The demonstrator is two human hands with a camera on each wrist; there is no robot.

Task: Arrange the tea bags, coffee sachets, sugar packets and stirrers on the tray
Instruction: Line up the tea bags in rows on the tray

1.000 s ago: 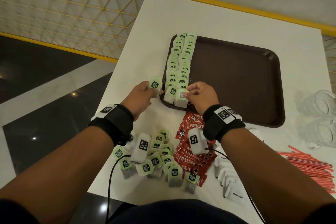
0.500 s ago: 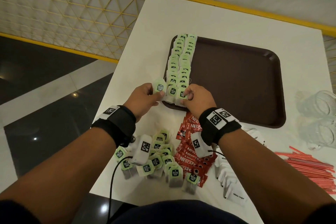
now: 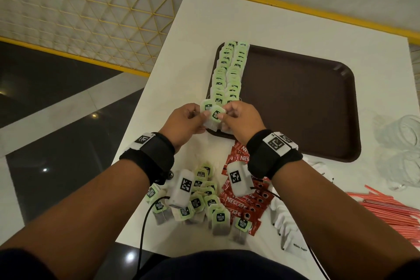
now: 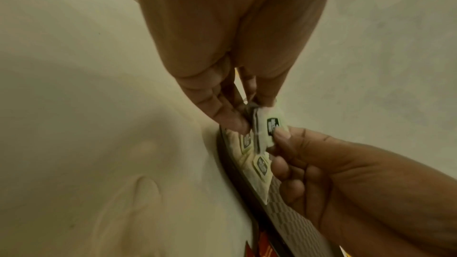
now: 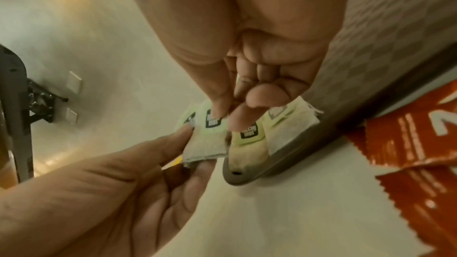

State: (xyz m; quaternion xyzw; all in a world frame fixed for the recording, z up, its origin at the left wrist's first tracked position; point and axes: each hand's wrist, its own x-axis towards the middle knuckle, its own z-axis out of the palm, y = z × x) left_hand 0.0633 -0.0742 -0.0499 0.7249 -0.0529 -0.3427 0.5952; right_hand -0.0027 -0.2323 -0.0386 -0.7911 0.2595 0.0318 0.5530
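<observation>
At tray [image 3: 302, 107] near corner: left hand [image 3: 184, 124], right hand [image 3: 242, 120] pinch tea bag [image 3: 214, 117] between them

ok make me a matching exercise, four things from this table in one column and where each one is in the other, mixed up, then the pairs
Things
1. tray
2. coffee sachets
3. stirrers
4. glasses

Places
A. near right of the table, in a red pile
B. far right edge, beside the tray
C. middle of the table, two rows of tea bags along its left side
D. near the front edge, right of the loose tea bags

Pairs: 1-C, 2-D, 3-A, 4-B
</observation>
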